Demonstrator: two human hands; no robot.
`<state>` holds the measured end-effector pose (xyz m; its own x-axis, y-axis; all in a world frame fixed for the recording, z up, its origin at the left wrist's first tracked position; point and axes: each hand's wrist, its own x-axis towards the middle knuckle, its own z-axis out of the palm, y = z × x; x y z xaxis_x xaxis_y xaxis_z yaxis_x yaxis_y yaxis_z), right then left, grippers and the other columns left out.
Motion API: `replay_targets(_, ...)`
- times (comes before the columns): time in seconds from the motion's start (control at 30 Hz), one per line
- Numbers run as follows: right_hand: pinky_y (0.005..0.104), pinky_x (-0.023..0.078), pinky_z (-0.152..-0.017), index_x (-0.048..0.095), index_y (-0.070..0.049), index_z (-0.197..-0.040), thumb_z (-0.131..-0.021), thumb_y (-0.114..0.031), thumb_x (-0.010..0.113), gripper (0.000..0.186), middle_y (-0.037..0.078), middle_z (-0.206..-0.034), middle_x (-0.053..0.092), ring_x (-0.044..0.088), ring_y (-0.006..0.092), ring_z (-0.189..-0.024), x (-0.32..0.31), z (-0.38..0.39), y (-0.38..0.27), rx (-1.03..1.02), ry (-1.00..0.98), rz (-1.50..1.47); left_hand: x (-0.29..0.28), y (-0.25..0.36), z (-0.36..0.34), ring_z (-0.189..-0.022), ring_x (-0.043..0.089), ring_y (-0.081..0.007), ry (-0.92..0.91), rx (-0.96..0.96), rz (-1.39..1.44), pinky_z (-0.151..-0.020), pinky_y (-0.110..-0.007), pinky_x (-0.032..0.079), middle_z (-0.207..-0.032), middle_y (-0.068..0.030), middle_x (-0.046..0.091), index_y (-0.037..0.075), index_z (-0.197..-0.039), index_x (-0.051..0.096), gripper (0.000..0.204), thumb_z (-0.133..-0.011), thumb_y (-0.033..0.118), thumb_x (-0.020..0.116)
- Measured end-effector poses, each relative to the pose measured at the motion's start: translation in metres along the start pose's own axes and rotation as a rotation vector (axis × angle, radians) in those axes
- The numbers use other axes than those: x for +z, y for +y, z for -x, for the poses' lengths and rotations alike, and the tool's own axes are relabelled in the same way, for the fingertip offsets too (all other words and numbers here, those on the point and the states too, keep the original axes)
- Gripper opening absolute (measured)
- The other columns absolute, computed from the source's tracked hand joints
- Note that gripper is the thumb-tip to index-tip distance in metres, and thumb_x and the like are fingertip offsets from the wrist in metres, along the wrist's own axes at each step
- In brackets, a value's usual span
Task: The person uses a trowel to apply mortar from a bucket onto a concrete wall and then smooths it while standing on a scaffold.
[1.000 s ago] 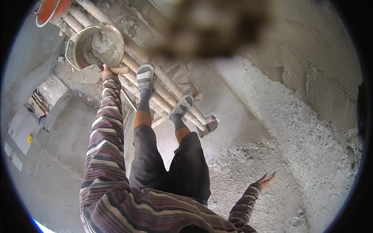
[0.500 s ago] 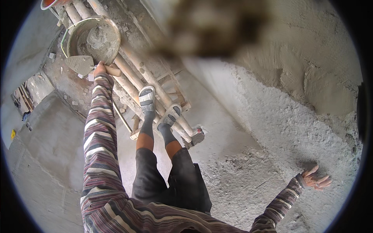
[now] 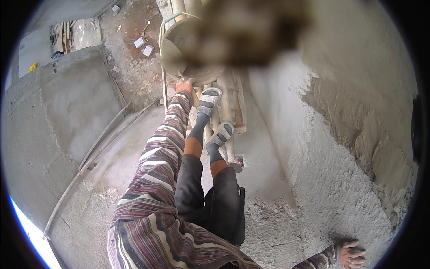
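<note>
With my left hand I grip the wooden handle of a trowel; its blade is against the left side of a mortar bucket, largely hidden by a dark blur at the top of the view. My right hand is at the lower right against the rough plaster wall, fingers apart and slightly bent, holding nothing. My sandalled feet stand on a platform of round poles just below the bucket.
Rubble and white blocks lie on the ground beyond the platform at upper left. Long thin poles run along the left beside a grey concrete wall. Smoother and wetter plaster covers the upper right wall.
The view has swung, shifting the bucket and my left hand rightward in the picture. My right hand has moved from mid-air onto the wall and now appears lower.
</note>
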<state>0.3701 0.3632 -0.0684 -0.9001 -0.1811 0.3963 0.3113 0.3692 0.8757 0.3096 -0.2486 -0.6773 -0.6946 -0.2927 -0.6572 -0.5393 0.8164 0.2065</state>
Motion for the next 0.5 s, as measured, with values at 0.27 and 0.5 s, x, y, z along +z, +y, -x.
replay_targets(0.27,0.0648,0.017,-0.102,0.040,-0.007,-0.134,-0.089,-0.052,0.042,0.064,0.025,-0.143,0.027,0.022,0.0460,-0.132,0.004,0.001,0.005,-0.063,0.149,0.039,0.022,-0.056,0.080,-0.098,0.059,-0.0281,-0.076,-0.188,0.486,-0.087,-0.035,0.047,-0.103,-0.0154,0.062,0.008,-0.106,0.063,0.043,-0.075,0.037,0.069)
replay_targets(0.5,0.0632,0.016,-0.103,0.039,-0.004,-0.135,-0.090,-0.050,0.042,0.064,0.025,-0.143,0.027,0.023,0.0456,-0.132,0.016,0.003,0.004,-0.065,0.187,-0.017,-0.086,-0.015,0.108,-0.103,0.059,-0.0326,-0.138,-0.329,-0.231,-0.086,-0.040,0.047,-0.105,-0.0205,0.062,0.002,-0.117,0.051,0.059,-0.080,0.047,0.061)
